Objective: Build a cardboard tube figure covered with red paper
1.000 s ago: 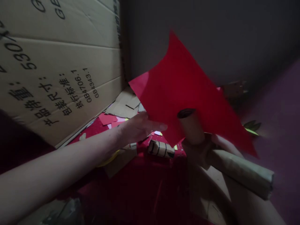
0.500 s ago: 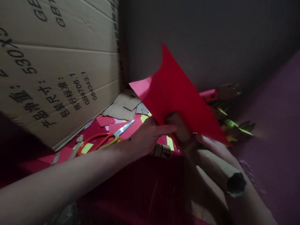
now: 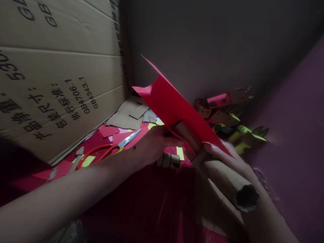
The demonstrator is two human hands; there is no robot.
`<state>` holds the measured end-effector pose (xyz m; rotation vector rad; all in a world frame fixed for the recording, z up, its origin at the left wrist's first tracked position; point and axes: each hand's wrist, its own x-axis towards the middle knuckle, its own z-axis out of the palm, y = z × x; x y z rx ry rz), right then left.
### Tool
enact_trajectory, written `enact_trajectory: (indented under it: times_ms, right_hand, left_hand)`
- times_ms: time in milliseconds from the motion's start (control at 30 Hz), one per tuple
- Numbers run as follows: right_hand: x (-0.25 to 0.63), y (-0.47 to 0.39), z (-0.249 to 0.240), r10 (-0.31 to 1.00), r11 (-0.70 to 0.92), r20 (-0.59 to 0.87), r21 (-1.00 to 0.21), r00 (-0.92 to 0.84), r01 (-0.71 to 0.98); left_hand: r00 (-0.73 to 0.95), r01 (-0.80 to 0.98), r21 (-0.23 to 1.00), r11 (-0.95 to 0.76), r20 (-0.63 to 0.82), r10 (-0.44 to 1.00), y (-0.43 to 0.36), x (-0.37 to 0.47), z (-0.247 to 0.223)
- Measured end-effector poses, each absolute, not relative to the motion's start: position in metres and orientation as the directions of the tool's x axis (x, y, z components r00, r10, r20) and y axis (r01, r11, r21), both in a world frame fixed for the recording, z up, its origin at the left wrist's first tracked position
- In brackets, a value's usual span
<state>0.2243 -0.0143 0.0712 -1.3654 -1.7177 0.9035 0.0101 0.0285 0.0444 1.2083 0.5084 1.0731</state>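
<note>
A sheet of red paper (image 3: 174,104) stands curled lengthwise, its two long sides raised like a trough. In that trough lies the far end of a brown cardboard tube (image 3: 225,179), whose dark open end points toward me. My left hand (image 3: 159,143) is closed on the paper's near left edge. My right hand (image 3: 233,162) is wrapped round the tube from the right, its thumb on top and its fingers behind the red paper. A flat piece of cardboard (image 3: 210,206) shows beneath the tube; whether it is attached to it, I cannot tell.
Orange-handled scissors (image 3: 106,153) lie by my left forearm among paper scraps (image 3: 108,130). A short black-banded tube (image 3: 168,160) sits below my left hand. At the left stands a large printed carton (image 3: 63,67). Spotted pink and yellow paper crafts (image 3: 219,100) are piled at the back right.
The red paper has curled further, its far side now folding up and over toward the tube. My left fingers have drawn in at its edge. The whole view has shifted slightly.
</note>
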Motion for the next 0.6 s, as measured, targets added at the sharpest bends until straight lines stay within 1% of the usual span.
enact_trajectory:
  times_ms: [67, 167, 400, 467, 600]
  right_hand:
    - [0.224, -0.014, 0.071, 0.981, 0.165, 0.106, -0.898, -0.163, 0.407]
    - [0.222, -0.014, 0.072, 0.983, 0.151, 0.095, -0.904, -0.156, 0.4]
    - [0.213, -0.016, 0.08, 0.99, 0.106, 0.064, -0.921, -0.123, 0.376]
    - [0.211, -0.015, 0.081, 0.99, 0.095, 0.049, -0.924, -0.132, 0.37]
    - [0.208, -0.016, 0.084, 0.986, 0.084, 0.027, -0.929, -0.162, 0.36]
  left_hand:
    - [0.436, -0.344, 0.937, -0.051, 0.208, 0.875, 0.03, 0.01, 0.042]
    - [0.426, -0.322, 0.944, -0.068, 0.209, 0.88, 0.029, 0.012, 0.043]
    - [0.416, -0.541, 0.84, -0.029, 0.297, 0.86, 0.018, 0.022, 0.047]
    - [0.412, -0.584, 0.812, -0.004, 0.3, 0.86, 0.017, 0.023, 0.048]
    - [0.448, -0.663, 0.741, 0.112, 0.272, 0.852, 0.014, 0.025, 0.05]
